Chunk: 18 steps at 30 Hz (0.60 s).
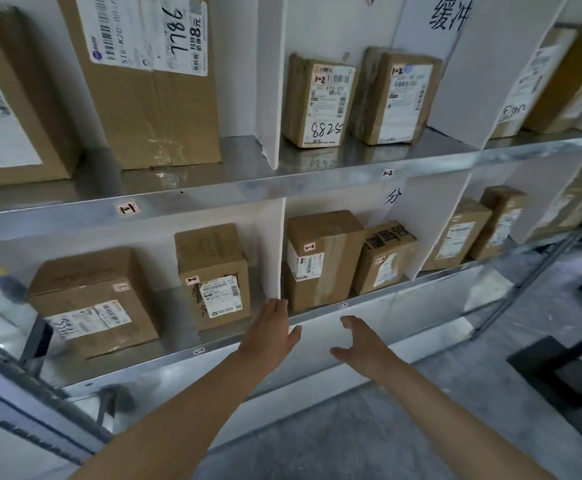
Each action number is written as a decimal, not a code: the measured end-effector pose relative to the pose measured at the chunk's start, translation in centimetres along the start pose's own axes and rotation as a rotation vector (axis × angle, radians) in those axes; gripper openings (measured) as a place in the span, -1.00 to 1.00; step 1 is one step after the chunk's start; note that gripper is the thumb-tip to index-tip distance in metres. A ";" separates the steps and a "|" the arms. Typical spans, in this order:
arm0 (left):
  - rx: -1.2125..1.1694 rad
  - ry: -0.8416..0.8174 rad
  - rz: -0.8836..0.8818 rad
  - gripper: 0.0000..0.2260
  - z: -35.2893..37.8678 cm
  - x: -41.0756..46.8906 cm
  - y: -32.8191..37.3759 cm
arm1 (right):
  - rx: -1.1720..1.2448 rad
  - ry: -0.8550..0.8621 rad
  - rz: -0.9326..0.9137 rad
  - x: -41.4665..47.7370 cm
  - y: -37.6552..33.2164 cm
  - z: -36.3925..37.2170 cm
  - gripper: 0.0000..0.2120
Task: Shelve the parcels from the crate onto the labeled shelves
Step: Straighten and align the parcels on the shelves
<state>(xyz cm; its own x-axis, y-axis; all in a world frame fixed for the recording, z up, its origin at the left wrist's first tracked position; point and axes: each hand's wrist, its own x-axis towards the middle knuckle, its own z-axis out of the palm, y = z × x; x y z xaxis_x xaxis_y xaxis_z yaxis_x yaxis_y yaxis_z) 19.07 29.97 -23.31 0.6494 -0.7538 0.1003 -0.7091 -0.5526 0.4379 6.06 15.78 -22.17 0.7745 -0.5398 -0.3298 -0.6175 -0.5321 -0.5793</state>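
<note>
While hovering at lower shelf edge | held left hand and right hand spread, empty | found parcel upright right of divider | saw no crate | judged next: nudge square, label outward.

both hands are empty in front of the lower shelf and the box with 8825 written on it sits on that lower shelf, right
Not quite. The box marked 8825 stands on the upper shelf, in the bay tagged 1-2, not on the lower one; the head view shows it. The rest holds: the left hand and the right hand are both empty in front of the lower shelf.
</note>
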 end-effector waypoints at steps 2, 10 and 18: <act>-0.040 0.017 0.021 -0.54 -0.2 1.0 1.1 | 0.003 0.046 -0.010 0.6 0.4 -1.5 -0.34; -0.228 0.023 -0.232 -0.44 0.3 7.9 4.7 | 0.154 0.097 -0.294 6.0 0.3 -6.6 -0.62; -0.299 0.121 -0.477 -0.53 1.5 12.0 5.8 | 0.112 -0.001 -0.197 13.6 2.0 -9.6 -0.31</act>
<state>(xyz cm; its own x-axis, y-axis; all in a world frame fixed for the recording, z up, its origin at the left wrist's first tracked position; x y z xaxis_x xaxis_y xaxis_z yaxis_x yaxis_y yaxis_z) 22.34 17.23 -20.89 0.9177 -0.3898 -0.0768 -0.2326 -0.6839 0.6915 14.03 1.07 -20.70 0.8788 -0.4318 -0.2031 -0.4354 -0.5515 -0.7115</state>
